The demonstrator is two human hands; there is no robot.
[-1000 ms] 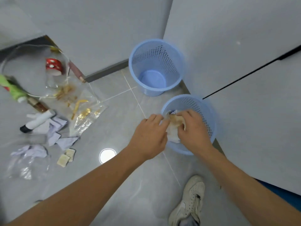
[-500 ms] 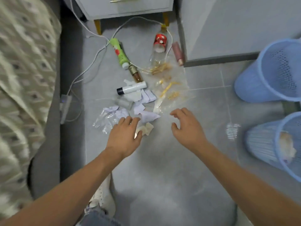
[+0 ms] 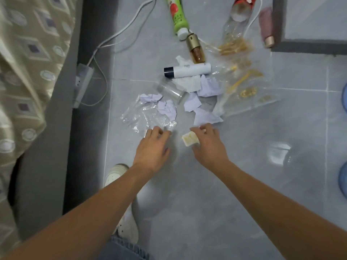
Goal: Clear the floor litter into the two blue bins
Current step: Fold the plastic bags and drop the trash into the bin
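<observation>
Litter lies on the grey tile floor: crumpled white paper (image 3: 167, 110), a clear plastic bag (image 3: 139, 117), a clear cup (image 3: 170, 90), a white tube (image 3: 187, 70), an amber bottle (image 3: 196, 51), a green bottle (image 3: 178, 17) and a clear bag with yellow scraps (image 3: 246, 87). My left hand (image 3: 152, 149) reaches down, its spread fingertips at the plastic bag's near edge. My right hand (image 3: 209, 147) has thumb and forefinger on either side of a small beige square piece (image 3: 189, 138) on the floor. Only slivers of the two blue bins (image 3: 344, 98) (image 3: 344, 181) show at the right edge.
A patterned bed cover (image 3: 22, 72) and dark bed base fill the left. A power strip (image 3: 82, 83) with white cable lies beside it. A clear bottle with red label (image 3: 237, 17) and pink tube (image 3: 266, 25) lie near a cabinet base (image 3: 308, 45). My white shoe (image 3: 116, 173) is below my left hand.
One second ago both hands were at the near bin dropping a wad. The view has swung left to the litter, and both hands have moved forward and down onto it.
</observation>
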